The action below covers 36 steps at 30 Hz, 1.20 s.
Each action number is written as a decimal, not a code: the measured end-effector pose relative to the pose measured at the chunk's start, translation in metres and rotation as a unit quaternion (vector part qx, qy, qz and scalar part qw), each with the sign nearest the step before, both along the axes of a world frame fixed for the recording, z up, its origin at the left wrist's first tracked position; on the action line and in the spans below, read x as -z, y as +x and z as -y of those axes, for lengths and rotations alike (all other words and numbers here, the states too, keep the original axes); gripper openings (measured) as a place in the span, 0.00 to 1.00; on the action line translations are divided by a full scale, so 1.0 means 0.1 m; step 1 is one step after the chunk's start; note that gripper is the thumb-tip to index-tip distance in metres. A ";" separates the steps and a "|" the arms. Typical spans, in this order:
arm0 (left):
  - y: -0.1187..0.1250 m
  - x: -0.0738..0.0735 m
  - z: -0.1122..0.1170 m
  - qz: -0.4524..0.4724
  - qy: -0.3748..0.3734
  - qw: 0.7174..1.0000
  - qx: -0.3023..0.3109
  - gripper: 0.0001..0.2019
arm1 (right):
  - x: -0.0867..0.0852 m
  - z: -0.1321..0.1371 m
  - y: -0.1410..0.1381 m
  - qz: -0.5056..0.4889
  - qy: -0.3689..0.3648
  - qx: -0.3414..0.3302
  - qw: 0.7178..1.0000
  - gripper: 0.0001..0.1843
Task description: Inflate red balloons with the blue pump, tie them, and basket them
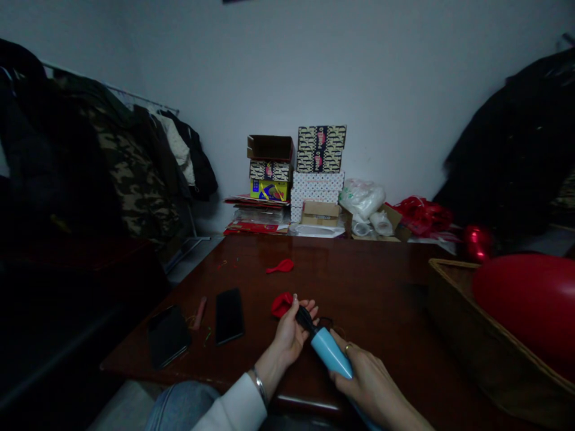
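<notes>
The right hand (pixel 359 371) is closed around the light-blue pump (pixel 331 352), covering its lower end. The left hand (pixel 291 335), palm turned up, has its fingers loosely curved about the pump's black nozzle (pixel 306 320); whether it grips firmly cannot be told. A limp red balloon (pixel 281 305) sits just beyond the left thumb, above the counter (pixel 359 275); its neck is hidden, so its join to the nozzle cannot be made out. A second flat balloon (pixel 283 266) lies farther back. At right, a wicker basket (pixel 485 341), cut off by the picture's edge, contains a large inflated balloon (pixel 530 302), also cut off. By the wall, an open box (pixel 270 147) is too dark inside to read, while a cardboard carton (pixel 392 216) holds clear plastic rolls (pixel 381 224), partly covered by a pale plastic bag (pixel 363 196).
</notes>
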State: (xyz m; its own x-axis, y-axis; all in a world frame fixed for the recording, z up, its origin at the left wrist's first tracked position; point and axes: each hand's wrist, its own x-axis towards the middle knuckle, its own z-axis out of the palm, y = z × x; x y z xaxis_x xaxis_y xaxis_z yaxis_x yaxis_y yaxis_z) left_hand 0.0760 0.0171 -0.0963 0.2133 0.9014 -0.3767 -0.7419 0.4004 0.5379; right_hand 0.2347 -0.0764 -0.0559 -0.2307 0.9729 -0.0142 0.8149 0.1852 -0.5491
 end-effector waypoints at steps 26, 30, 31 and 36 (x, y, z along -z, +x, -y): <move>-0.12 0.00 -0.26 0.089 0.014 0.984 -0.155 0.14 | 0.12 0.09 -0.26 0.173 0.033 0.046 0.983 0.36; -0.09 -0.02 -0.23 0.077 0.015 0.985 -0.151 0.13 | 0.13 0.10 -0.26 0.154 0.045 0.043 0.986 0.36; -0.08 -0.01 -0.23 0.066 0.013 0.985 -0.158 0.13 | 0.13 0.10 -0.26 0.148 0.049 0.044 0.987 0.37; -0.06 0.02 -0.24 0.018 0.020 0.984 -0.174 0.13 | 0.14 0.11 -0.31 0.173 0.073 0.051 0.981 0.39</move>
